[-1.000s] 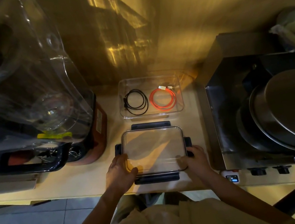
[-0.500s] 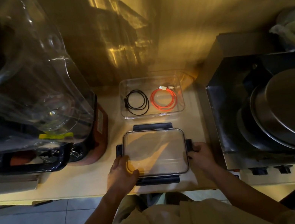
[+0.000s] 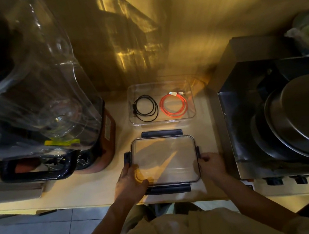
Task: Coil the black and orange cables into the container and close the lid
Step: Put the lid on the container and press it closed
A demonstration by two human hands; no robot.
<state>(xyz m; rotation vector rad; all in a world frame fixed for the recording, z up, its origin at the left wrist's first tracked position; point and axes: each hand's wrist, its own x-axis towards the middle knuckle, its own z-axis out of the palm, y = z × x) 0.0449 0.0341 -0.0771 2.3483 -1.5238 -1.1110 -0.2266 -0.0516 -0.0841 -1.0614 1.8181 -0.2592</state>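
Left hand (image 3: 130, 184) gripped the lower-left corner of the lid (image 3: 164, 161), thumb curled over its top, fingers under the rim. Right hand (image 3: 211, 163) pinched the lid's right edge just below the side latch; 1 s earlier it sat lower, at the bottom-right corner, so it had slid up the edge to a better hold. Lid itself hardly shifted, lying flat on the counter (image 3: 91, 184) at frame centre-bottom. I'd judge that meant the coiling was done & the lid was about to be lifted.

Container (image 3: 131, 92) sat just above the lid in frame, mid-centre, open-topped. Inside: black cable (image 3: 147, 111) coiled on the left, orange cable (image 3: 174, 106) coiled on the right, side by side, not overlapping.

Count: 2 cables, 1 container, 1 lid w/ 4 dark latches, 2 hands. Also 1 blender (image 3: 31, 108) at left of frame, 1 metal cooker (image 3: 284, 115) at right.
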